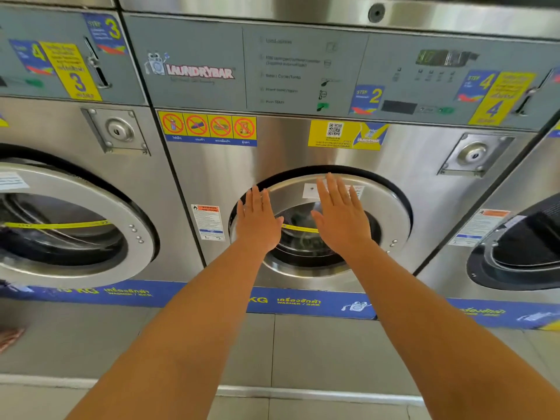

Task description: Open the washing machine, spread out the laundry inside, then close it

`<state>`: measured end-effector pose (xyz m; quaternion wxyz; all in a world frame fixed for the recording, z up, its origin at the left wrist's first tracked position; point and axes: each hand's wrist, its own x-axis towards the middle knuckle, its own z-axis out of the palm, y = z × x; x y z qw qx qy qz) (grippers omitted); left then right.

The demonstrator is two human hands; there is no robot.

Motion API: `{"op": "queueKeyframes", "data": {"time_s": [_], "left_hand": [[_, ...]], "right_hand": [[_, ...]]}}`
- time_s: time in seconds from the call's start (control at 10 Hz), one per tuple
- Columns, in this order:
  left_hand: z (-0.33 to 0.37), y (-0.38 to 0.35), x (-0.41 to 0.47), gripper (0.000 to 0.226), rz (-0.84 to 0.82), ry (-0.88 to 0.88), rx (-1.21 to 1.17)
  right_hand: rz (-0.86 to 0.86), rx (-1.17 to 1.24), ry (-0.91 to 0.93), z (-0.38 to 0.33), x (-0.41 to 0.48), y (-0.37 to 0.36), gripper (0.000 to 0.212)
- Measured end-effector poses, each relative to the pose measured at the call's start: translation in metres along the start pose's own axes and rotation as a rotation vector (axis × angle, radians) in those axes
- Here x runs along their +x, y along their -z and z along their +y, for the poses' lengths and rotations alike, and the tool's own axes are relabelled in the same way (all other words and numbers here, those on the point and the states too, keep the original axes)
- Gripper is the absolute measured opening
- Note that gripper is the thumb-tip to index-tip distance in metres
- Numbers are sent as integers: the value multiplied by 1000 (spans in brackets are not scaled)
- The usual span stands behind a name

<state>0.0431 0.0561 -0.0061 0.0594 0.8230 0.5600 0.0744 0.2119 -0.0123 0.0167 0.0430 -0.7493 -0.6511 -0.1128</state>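
A steel front-loading washing machine point(281, 153) fills the middle of the head view. Its round door point(391, 207) has a steel rim and a glass window crossed by a yellow strip. The door lies against the machine front, with a dark gap showing along its upper edge. My left hand point(257, 221) is flat on the door's left rim, fingers apart and pointing up. My right hand point(341, 213) is flat on the upper rim and the glass, over a white sticker. Neither hand holds anything. What lies behind the glass is dark and blurred.
A twin machine stands at the left with its door point(75, 222) against its front. At the right, another machine's door point(515, 237) hangs open on a dark drum. The control panel point(303, 68) runs overhead. A blue floor strip point(303, 301) and grey tiles lie below.
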Motion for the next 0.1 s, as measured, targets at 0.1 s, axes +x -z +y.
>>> {"op": "queueKeyframes", "data": {"time_s": [0.1], "left_hand": [[5, 20, -11, 72, 34, 4, -2]], "right_hand": [[10, 18, -12, 7, -13, 11, 65]]}}
